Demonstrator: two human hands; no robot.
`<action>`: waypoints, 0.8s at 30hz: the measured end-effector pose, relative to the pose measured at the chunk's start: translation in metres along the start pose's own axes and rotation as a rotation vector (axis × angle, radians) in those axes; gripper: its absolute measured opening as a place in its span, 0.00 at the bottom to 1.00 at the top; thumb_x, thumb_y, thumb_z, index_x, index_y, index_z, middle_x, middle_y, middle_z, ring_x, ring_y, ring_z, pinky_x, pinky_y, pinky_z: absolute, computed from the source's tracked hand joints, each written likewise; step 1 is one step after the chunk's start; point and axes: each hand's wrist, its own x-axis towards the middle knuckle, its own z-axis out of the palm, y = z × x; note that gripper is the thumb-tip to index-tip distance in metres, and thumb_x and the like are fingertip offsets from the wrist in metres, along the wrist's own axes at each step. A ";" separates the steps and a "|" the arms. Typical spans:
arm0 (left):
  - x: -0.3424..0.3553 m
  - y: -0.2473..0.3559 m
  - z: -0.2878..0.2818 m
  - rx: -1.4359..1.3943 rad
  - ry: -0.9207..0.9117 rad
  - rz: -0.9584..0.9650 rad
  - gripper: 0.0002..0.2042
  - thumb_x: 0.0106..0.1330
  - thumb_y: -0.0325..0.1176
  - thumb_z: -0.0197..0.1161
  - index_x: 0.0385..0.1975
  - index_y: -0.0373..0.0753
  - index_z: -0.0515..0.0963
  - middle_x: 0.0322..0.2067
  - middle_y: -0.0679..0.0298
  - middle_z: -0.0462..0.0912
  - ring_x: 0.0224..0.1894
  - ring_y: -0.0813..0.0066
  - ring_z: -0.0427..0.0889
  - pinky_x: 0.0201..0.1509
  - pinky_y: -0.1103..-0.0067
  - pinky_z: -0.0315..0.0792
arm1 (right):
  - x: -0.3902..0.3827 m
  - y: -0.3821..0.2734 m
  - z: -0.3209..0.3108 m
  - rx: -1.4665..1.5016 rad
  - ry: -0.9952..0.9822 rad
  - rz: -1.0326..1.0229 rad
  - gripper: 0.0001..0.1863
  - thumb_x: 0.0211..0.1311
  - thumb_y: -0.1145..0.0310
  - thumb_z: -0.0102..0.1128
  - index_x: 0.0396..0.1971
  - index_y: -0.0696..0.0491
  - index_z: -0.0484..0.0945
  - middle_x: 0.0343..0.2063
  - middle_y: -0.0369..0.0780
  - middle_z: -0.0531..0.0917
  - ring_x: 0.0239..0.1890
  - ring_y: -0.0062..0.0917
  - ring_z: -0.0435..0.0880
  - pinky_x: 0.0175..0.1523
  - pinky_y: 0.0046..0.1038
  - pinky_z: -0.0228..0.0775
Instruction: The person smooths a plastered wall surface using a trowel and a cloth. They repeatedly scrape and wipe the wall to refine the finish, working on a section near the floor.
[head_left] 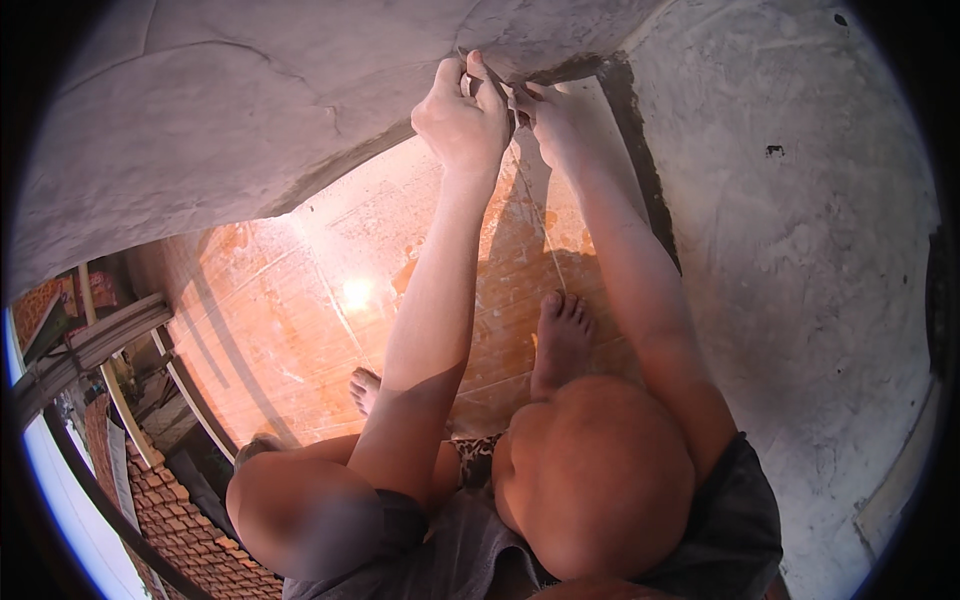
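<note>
Both my arms reach out to the foot of the grey plastered wall [240,110], close to the corner. My left hand [462,122] is closed, thumb and forefinger raised, around a thin dark object [496,80] whose narrow tip shows above the fingers. Right beside it, my right hand [553,125] is closed too, its fingertips curled at the lower end of the same object. Fingers cover most of it, so its kind cannot be told. Pale dust coats my hands and forearms.
Orange floor tiles [300,310] lie under my bare feet, with sun glare and shadows. A second grey wall [800,250] rises close on the right, a dark rough strip [640,150] along its foot. At left are a railing [95,345] and tiled roofs [180,515] below.
</note>
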 end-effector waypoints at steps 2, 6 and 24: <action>-0.001 0.003 0.000 -0.033 -0.009 -0.049 0.15 0.72 0.42 0.65 0.27 0.36 0.80 0.13 0.57 0.76 0.15 0.68 0.73 0.24 0.73 0.69 | 0.007 -0.001 -0.014 -0.079 -0.057 -0.089 0.12 0.77 0.66 0.57 0.39 0.59 0.85 0.28 0.32 0.81 0.28 0.15 0.70 0.36 0.21 0.63; -0.002 0.011 0.004 -0.084 0.012 -0.096 0.16 0.72 0.38 0.63 0.23 0.35 0.77 0.14 0.55 0.76 0.16 0.62 0.75 0.26 0.70 0.69 | 0.018 -0.010 -0.037 -0.299 -0.019 -0.151 0.14 0.76 0.63 0.59 0.44 0.58 0.86 0.31 0.31 0.82 0.30 0.14 0.71 0.41 0.22 0.67; -0.003 0.012 0.010 -0.196 0.055 -0.182 0.18 0.72 0.39 0.62 0.20 0.33 0.78 0.15 0.56 0.78 0.17 0.65 0.73 0.27 0.68 0.68 | -0.007 -0.062 -0.037 -1.137 0.315 -0.288 0.18 0.68 0.53 0.65 0.38 0.54 0.80 0.29 0.39 0.86 0.34 0.26 0.83 0.43 0.32 0.74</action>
